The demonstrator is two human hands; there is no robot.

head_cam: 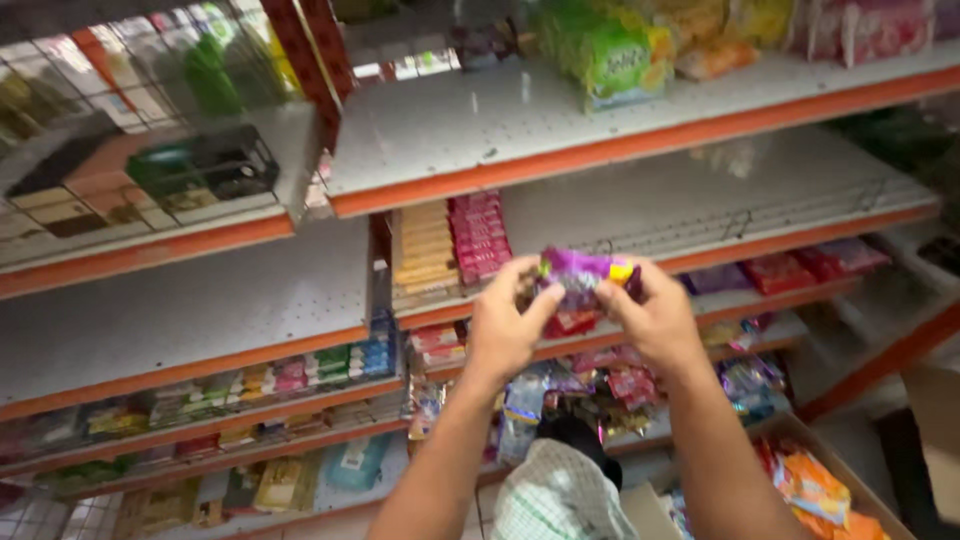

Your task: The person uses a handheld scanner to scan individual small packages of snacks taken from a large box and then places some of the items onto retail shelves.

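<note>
Head view shows you holding a purple snack packet (583, 272) up in front of the shelves, both hands raised to the same item. Your left hand (507, 325) pinches the packet's left edge between thumb and fingers, and your right hand (655, 318) grips its right edge the same way, so the packet is stretched between the two, off any shelf. Judging by that, the packet is in hand and not yet set down anywhere; the middle shelf (690, 205) just behind it lies mostly bare, with only two stacks of flat bars (452, 243) at its left end. Lower shelves hold rows of small red and purple packets (800, 268), and a jumble of mixed sweets (600, 385) sits below your hands. A green bag (605, 50) and other packs rest on the top shelf. All shelves are grey with orange front edges. An open cardboard box (820, 490) of orange packets stands at the lower right, and a checked cloth (555, 495) shows between your forearms.
</note>
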